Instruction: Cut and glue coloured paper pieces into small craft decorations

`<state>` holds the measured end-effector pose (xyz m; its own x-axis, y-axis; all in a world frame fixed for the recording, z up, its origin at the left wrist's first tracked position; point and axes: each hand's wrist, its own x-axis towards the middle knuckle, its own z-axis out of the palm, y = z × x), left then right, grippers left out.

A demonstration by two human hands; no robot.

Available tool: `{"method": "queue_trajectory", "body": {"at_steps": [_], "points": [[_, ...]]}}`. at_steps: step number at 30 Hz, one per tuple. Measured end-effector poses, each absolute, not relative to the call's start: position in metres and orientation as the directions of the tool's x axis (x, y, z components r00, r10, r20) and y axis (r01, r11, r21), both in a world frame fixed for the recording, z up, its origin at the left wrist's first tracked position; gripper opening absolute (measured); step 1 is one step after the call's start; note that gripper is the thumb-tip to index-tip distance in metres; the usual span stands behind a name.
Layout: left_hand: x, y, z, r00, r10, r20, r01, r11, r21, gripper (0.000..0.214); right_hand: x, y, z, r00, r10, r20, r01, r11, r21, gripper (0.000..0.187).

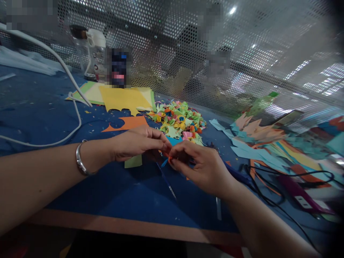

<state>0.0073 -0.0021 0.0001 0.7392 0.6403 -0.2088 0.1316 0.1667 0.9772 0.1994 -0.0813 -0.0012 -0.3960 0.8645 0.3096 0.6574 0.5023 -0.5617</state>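
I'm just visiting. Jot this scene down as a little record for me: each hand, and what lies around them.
Left hand: silver bracelet on its wrist; whether its fingers grip anything is unclear
Right hand: pinches a small orange piece; blue bit beside it
Beyond the hands: pile of colourful paper shapes
Left of pile: cut orange sheet, cut yellow sheet
Surface: blue table

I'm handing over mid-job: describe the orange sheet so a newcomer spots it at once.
Over the blue table, find the left hand. Just beyond it, left of the colourful paper heap, lies the orange sheet. Its orange colour sets it apart from the yellow sheet behind it.
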Motion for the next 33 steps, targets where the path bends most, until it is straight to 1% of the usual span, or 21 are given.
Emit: {"method": "queue_trajectory", "body": {"at_steps": [2,5,8,11,15,19,25,29,33], "points": [[0.008,-0.004,0.001,0.69,0.714,-0.12,0.094,0.077,0.993,0.007,0.203,-0.081,-0.002,-0.368,0.874,0.316,0.662,0.485,-0.571,0.006],[0.005,-0.006,0.002,0.614,0.785,0.086,0.09,-0.178,0.98,0.006,0.207,-0.079,-0.001,-0.327,0.876,0.353,0.66,0.479,-0.578,0.006],[0.0,-0.009,0.002,0.595,0.757,0.269,0.139,-0.427,0.894,0.006,0.21,-0.078,0.0,-0.29,0.874,0.39,0.647,0.48,-0.592,0.004],[-0.003,-0.014,0.004,0.62,0.704,0.346,0.161,-0.547,0.822,0.007,0.21,-0.076,0.002,-0.256,0.87,0.421,0.64,0.479,-0.601,0.002],[-0.003,-0.017,0.006,0.647,0.666,0.371,0.19,-0.612,0.768,0.01,0.211,-0.075,0.002,-0.234,0.885,0.403,0.643,0.452,-0.619,0.003],[-0.002,-0.016,0.005,0.645,0.662,0.382,0.203,-0.63,0.749,0.01,0.212,-0.075,0.001,-0.233,0.886,0.401,0.632,0.452,-0.63,0.003],[-0.002,-0.017,0.004,0.656,0.673,0.342,0.228,-0.609,0.76,0.009,0.212,-0.075,0.0,-0.226,0.895,0.384,0.638,0.434,-0.636,0.004],[-0.002,-0.015,0.003,0.668,0.673,0.317,0.241,-0.599,0.764,0.011,0.212,-0.075,0.001,-0.241,0.881,0.407,0.649,0.458,-0.607,0.003],[-0.001,-0.013,0.001,0.69,0.663,0.292,0.208,-0.568,0.797,0.012,0.211,-0.075,0.001,-0.251,0.867,0.431,0.654,0.48,-0.585,0.003]]}}
